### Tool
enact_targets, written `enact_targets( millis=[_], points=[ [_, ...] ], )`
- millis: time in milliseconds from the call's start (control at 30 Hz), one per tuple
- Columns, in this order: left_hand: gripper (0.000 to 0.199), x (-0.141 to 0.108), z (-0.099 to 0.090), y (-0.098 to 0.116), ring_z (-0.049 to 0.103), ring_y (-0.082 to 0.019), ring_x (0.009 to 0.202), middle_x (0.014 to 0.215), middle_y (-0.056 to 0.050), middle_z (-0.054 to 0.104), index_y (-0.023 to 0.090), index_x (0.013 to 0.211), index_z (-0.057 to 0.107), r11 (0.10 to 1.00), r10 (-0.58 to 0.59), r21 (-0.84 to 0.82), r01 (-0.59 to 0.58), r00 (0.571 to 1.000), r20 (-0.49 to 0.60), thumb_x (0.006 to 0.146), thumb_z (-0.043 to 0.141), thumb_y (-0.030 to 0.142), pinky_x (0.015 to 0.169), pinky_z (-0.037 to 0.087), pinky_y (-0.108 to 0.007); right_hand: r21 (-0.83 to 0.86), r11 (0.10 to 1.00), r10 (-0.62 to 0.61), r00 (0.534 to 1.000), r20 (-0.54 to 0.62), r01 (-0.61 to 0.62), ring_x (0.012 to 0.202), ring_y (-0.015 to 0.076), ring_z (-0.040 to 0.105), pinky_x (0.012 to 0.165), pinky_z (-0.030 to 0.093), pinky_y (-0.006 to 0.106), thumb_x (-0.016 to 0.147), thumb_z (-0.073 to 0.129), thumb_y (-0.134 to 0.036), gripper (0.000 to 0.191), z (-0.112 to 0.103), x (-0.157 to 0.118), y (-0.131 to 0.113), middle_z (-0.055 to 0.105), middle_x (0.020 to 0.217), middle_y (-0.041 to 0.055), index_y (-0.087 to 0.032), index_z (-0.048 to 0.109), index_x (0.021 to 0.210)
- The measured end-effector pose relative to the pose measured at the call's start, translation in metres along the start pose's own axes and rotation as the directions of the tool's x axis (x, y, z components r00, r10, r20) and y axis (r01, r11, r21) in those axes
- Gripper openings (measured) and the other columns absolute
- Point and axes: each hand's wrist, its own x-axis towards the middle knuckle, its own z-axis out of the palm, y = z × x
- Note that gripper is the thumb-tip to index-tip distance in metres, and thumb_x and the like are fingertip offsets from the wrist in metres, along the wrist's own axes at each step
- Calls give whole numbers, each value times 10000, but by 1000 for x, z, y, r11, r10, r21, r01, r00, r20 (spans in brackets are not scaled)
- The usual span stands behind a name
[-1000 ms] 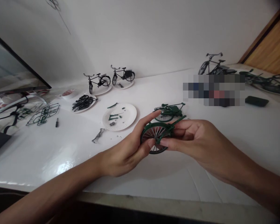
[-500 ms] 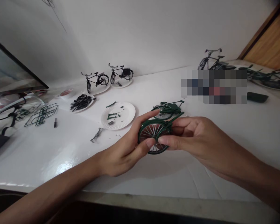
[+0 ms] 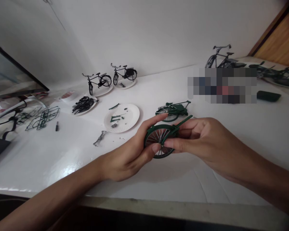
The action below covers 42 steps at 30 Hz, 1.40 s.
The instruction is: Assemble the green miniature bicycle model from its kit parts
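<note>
A green toy bicycle wheel with its fork and fender [image 3: 159, 133] is held upright above the table between both hands. My left hand [image 3: 137, 150] grips the wheel from the left, thumb near the hub and index finger stretched over the fender. From the right, my right hand [image 3: 197, 136] pinches the fork close to the hub, its other fingers curled behind. The fork's stem points up to the right. Just behind the hands lies a green toy bicycle frame with a rear wheel [image 3: 174, 110]. Fingers on the wheel's far side are partly hidden.
A paper plate [image 3: 135, 120] holds small green and grey parts, with a grey part [image 3: 100, 138] beside it. Black model bicycles [image 3: 100, 81] stand at the back. Green sprues [image 3: 44, 117] and a small screwdriver [image 3: 57, 126] lie left; a green piece [image 3: 268, 96] lies right.
The view has shifted slightly. Both hands keep their hold on the wheel and fork, with only a very small movement of the fingers and the stem.
</note>
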Motion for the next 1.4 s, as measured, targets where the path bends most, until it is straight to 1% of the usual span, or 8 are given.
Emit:
enact_targets(
  millis=[267,400,567,767,1067,1200,1300,1400],
  points=[
    [466,5,0,-4,540,-203,1183,1321,-80,540,263,1465,309,1000,-14,-13,13,997,-71,1019,442,245,1015,459,-325,-69,991,-115,992,-48,111,915,200,727,838,581,314,800,751,-264,239,0,0,1,762,954,-7,-273,733,1038],
    [254,9,1,-10,591,-200,1052,1145,-79,618,206,1238,519,999,-19,-42,12,983,-180,993,517,273,891,495,-315,-149,969,-213,972,-100,197,959,234,700,867,559,369,821,723,-307,114,-1,1,1,742,895,5,-251,739,918],
    [258,11,2,-13,617,-189,953,1034,-75,647,179,1185,522,997,-58,-60,46,976,-212,973,558,321,813,505,-313,-161,963,-232,969,-82,217,916,220,683,811,543,345,821,709,-303,112,-4,5,0,729,878,9,-221,727,895],
    [189,12,-2,-9,587,-147,882,986,-63,630,162,1050,584,999,-49,-30,43,967,-248,973,554,332,759,494,-261,-164,967,-210,973,-97,193,835,184,682,758,520,319,781,739,-283,185,-7,9,4,739,863,11,-207,740,950],
    [238,14,0,-11,542,-110,707,896,-48,615,150,995,586,991,-123,-71,110,967,-223,940,593,381,601,478,-227,8,997,-76,991,111,76,857,145,670,743,500,250,812,699,-195,186,-8,7,-2,735,895,21,-172,719,995],
    [249,11,-20,-1,581,-137,803,926,-53,645,170,1058,606,971,-41,219,93,972,-230,993,494,382,666,469,-240,-48,998,-25,987,159,33,809,134,655,717,484,234,835,675,-202,71,-6,5,-4,715,853,10,-164,696,892],
    [247,7,-57,-4,586,-143,767,923,-50,669,180,1016,628,744,57,642,187,939,-339,1005,458,358,652,445,-254,-70,998,15,988,152,-4,840,153,673,737,502,244,842,681,-265,115,-6,9,5,724,910,19,-179,681,920],
    [245,1,-96,-20,617,-168,790,958,-66,684,180,1023,627,577,99,761,297,899,-426,1005,435,330,647,459,-264,-86,995,67,989,134,-56,921,189,675,772,516,273,824,709,-323,249,-8,14,21,722,984,30,-204,656,1036]
  ],
)
